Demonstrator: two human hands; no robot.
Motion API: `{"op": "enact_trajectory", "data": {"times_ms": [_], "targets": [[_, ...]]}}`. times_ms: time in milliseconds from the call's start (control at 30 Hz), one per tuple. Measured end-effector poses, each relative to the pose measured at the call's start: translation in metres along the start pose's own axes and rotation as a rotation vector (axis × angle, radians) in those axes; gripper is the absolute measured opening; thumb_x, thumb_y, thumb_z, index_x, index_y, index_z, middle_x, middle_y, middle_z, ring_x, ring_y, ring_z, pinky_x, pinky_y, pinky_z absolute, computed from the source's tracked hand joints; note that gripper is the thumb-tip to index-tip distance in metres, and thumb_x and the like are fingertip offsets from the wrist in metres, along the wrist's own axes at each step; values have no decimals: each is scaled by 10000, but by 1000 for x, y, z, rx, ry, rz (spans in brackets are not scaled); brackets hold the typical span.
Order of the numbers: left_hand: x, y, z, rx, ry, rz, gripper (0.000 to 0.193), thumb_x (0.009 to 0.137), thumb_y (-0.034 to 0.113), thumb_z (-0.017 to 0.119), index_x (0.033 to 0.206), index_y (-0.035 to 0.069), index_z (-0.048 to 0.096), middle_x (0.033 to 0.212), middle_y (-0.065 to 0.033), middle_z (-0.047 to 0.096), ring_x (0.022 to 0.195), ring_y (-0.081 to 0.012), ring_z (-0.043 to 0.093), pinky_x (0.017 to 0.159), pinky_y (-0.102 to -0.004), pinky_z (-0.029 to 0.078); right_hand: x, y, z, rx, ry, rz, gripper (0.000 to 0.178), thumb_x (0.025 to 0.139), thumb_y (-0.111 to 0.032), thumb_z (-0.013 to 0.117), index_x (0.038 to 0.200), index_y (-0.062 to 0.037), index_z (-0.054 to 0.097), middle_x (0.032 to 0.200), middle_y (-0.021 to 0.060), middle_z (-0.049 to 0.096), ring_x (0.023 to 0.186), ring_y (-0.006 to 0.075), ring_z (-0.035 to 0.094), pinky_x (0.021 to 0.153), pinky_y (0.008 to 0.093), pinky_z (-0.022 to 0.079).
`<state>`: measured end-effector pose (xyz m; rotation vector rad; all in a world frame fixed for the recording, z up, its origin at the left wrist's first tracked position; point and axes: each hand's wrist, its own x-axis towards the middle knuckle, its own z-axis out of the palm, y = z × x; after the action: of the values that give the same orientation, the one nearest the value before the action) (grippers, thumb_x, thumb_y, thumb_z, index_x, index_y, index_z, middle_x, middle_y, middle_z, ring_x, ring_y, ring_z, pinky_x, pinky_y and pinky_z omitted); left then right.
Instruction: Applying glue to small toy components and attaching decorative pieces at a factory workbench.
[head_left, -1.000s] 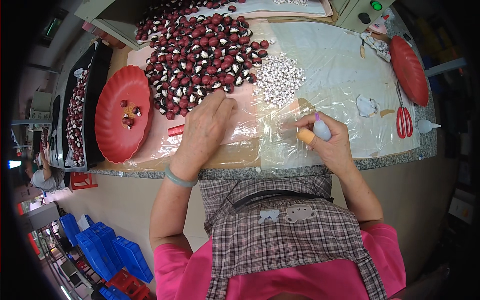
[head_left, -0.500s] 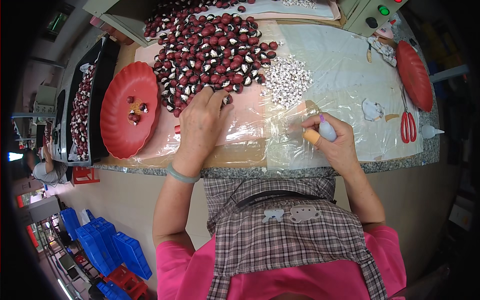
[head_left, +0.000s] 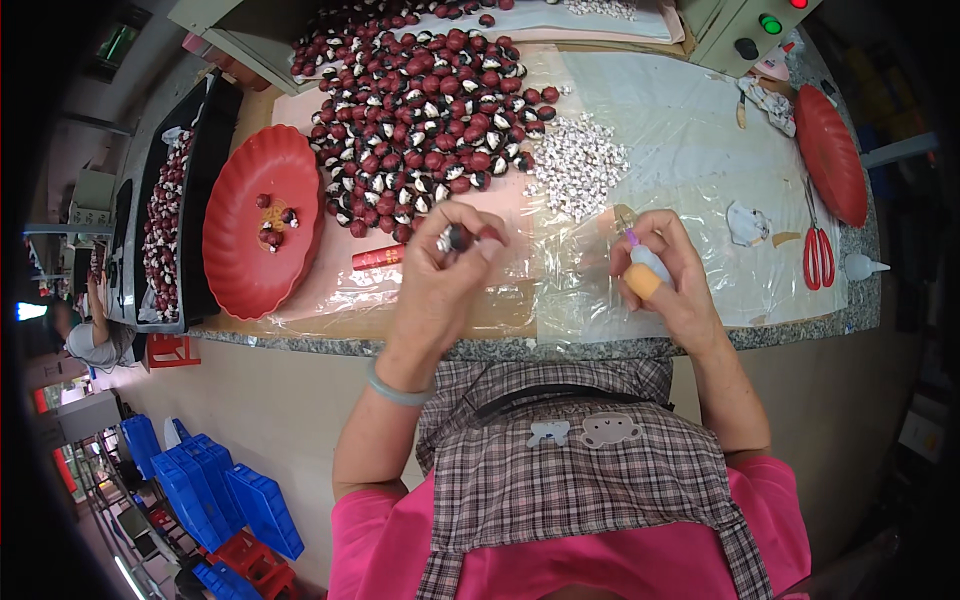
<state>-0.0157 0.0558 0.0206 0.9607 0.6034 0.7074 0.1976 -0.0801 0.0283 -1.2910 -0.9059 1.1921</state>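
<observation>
My left hand (head_left: 432,285) is raised over the plastic-covered table, fingers closed on a small dark-red, black and white ball (head_left: 459,238); blur near the fingertips hides whether a second one is held. My right hand (head_left: 688,290), an orange cover on one digit, grips a small translucent squeeze bottle (head_left: 650,263) with a purple tip pointing up and away. Beyond the left hand spreads a large heap of similar balls (head_left: 425,120). Small white pieces with dark specks (head_left: 578,165) lie in a pile between and beyond the hands. A red tube-like stick (head_left: 377,259) lies beside my left hand.
At left stand a red scalloped dish (head_left: 235,255) with several balls and a black tray (head_left: 205,150) of more. Red-handled scissors (head_left: 818,258), a white nozzle bottle (head_left: 862,266) and another red dish (head_left: 830,155) are at right. A metal machine housing (head_left: 740,35) borders the far side.
My left hand has come back from the heap's near edge, toward the right, with a ball in its fingers, uncovering the red stick. My right hand keeps the bottle, slightly turned.
</observation>
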Motion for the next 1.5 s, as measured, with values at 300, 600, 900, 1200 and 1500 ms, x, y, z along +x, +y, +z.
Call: {"op": "enact_trajectory", "data": {"times_ms": [300,600,900,1200,1500], "targets": [[-16,-13,8,-41,-107,-256,214,904,153,618,1078,29,613,828,-10,592,722,-44,493,586,-158,360,3,9,-1,157,-15,-140,207,896,-90,582,1071,17,551,1009,99,539,655,106,561,454,197,386],[-25,-19,23,-162,-165,-276,319,987,197,460,1228,0,532,769,15,485,614,-34,342,510,-162,263,-2,10,-2,356,227,-136,323,844,-54,664,1117,-7,499,814,63,613,560,88,568,431,175,405],[-25,-20,22,-85,-132,-176,355,937,106,519,1286,48,487,933,-24,585,656,-20,372,521,-146,286,0,-9,1,178,258,-142,385,874,-45,616,1230,16,481,797,57,603,573,71,553,470,181,404],[-23,-32,20,-70,-112,-129,309,919,118,583,1210,54,502,920,-67,633,583,-15,364,500,-146,295,-9,-16,9,-147,268,-355,457,918,-250,597,1256,29,468,925,124,627,620,97,569,497,194,436],[-27,-33,21,-106,-132,-124,321,912,119,594,1209,18,527,882,-85,618,591,-25,375,521,-146,306,-13,-17,12,-141,268,-352,460,922,-246,589,1263,35,461,925,124,620,627,103,573,507,207,454]]}}
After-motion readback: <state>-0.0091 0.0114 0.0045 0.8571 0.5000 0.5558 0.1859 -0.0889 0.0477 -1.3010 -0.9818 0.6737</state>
